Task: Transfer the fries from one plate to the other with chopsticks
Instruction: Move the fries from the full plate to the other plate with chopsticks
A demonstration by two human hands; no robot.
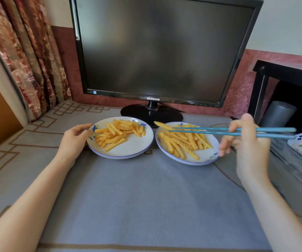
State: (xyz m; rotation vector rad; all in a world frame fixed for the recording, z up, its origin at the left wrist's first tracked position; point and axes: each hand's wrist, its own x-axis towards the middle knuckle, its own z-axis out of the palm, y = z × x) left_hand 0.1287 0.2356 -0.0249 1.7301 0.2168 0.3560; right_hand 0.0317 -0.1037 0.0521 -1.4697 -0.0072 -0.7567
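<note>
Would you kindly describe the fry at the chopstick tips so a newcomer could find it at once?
Start at the black Samsung monitor; of the two plates before its stand, take the right plate. The right hand holds blue chopsticks over it. The fry is at their tips, the only one jutting past the rim toward the left plate.

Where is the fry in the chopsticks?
Head view, centre: the fry hangs between the chopsticks over the right plate, far edge, near the monitor stand.
</note>
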